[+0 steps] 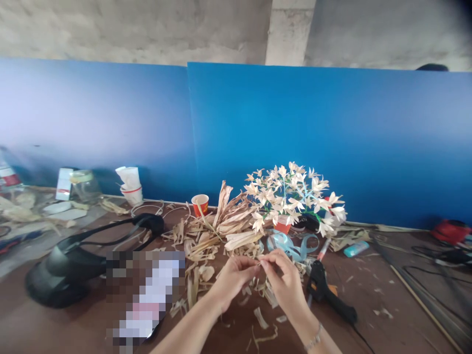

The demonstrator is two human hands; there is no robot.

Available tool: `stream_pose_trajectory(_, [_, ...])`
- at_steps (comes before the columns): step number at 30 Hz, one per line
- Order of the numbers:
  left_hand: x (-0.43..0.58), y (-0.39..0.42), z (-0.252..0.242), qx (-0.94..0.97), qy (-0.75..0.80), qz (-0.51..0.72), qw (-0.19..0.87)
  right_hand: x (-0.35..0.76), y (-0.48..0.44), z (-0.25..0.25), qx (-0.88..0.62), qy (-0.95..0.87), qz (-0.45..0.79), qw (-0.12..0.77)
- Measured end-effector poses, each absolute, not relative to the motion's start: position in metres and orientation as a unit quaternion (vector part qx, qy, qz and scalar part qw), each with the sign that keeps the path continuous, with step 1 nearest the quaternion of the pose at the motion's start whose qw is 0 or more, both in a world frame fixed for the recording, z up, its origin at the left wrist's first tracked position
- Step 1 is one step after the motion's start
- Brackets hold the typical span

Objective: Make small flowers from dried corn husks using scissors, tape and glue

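Note:
My left hand [238, 275] and my right hand [282, 278] meet at their fingertips above the table. Both are closed in a pinch around a tiny pale bit, mostly hidden by the fingers; its kind I cannot make out. Dried corn husks [236, 216] lie in a heap just beyond my hands, with cut scraps [261, 318] around them. Behind and to the right stands a bunch of cream-coloured handmade flowers [295, 194] on green and blue stems, in a red paper cup [282, 224]. A black glue gun [328, 292] rests beside my right hand.
Left of my hands lie a blurred-out phone [149, 300] and a black headset-like device [62, 275]. Blue ribbon [291, 244] and a turquoise object [356, 249] sit to the right. Paper cups [200, 205] and a jar [84, 187] stand before the blue partition [258, 128]. Cables cross the right side.

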State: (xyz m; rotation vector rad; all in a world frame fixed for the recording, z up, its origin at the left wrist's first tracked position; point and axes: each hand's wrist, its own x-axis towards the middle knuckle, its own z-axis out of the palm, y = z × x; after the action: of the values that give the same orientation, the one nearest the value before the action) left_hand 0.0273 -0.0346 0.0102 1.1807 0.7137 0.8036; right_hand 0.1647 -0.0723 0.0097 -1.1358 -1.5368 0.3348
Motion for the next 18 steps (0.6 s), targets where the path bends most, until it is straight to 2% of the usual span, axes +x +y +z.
stream_pose_trajectory(5, [0.0273,-0.0347,0.0092,0.536,0.311,0.362,0.696,0.1630,-0.0722,0.0076,-0.498,-0.622,0.188,0.575])
stream_pose_trajectory(12, [0.0263,-0.0370,0.0108,0.442,0.306,0.333,0.775,0.1665,-0.0674,0.0075,-0.458,-0.565,0.353,0.589])
stream_pose_trajectory(18, [0.0257,-0.0386,0.0132,0.487,0.316,0.345,0.737,0.1661,-0.0696,0.0136,-0.469,-0.532,0.389,0.588])
